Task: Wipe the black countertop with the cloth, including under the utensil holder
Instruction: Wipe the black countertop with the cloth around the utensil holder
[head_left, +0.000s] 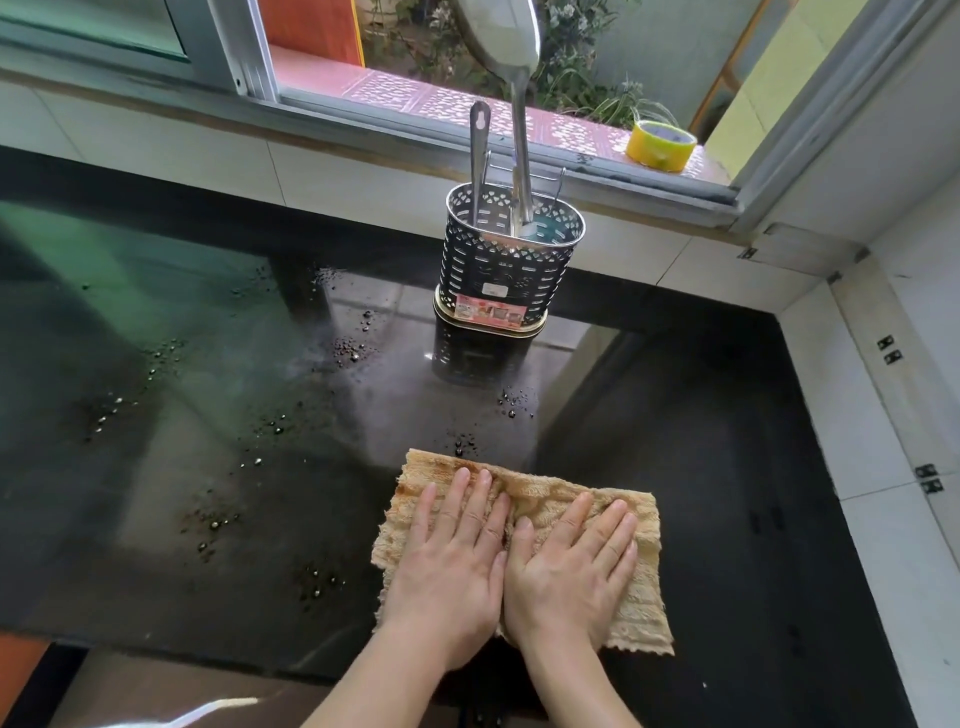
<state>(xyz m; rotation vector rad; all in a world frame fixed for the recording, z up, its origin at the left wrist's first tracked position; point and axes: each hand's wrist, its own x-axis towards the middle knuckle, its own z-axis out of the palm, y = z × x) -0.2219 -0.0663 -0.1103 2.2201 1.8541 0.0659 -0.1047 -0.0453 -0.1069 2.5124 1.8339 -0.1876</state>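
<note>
Tan cloth (524, 540) under 2 flat hands.

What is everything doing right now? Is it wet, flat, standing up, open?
cloth: spread flat on the counter, under both hands
left hand: open, palm down on cloth
right hand: open, palm down on cloth
countertop: wet, dotted with droplets
utensil holder: standing upright, utensils inside
window: open
tape roll: lying on the sill
</note>
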